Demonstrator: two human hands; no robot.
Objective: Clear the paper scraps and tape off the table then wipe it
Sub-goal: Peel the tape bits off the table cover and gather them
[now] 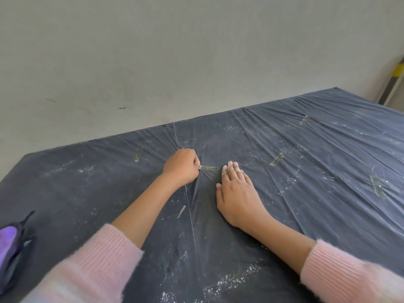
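Note:
The table [87, 189] is covered with dark wrinkled plastic sheet dusted with white specks. A short strip of clear tape [210, 168] lies at its middle. My left hand [182, 167] pinches the strip's left end, fingers curled. My right hand [237, 193] lies flat on the sheet just right of the strip, fingertips at its right end. More tape strips are stuck on the sheet: one at the left [138, 154], one right of centre [277, 159], one far back [303, 120], one at the right [377, 186], and a small sliver [181, 211] near my left forearm.
A purple and black object [9, 248] sits at the table's left front edge. A grey wall [175, 51] runs along the table's far edge. White crumbs are thick near the front centre [236, 281].

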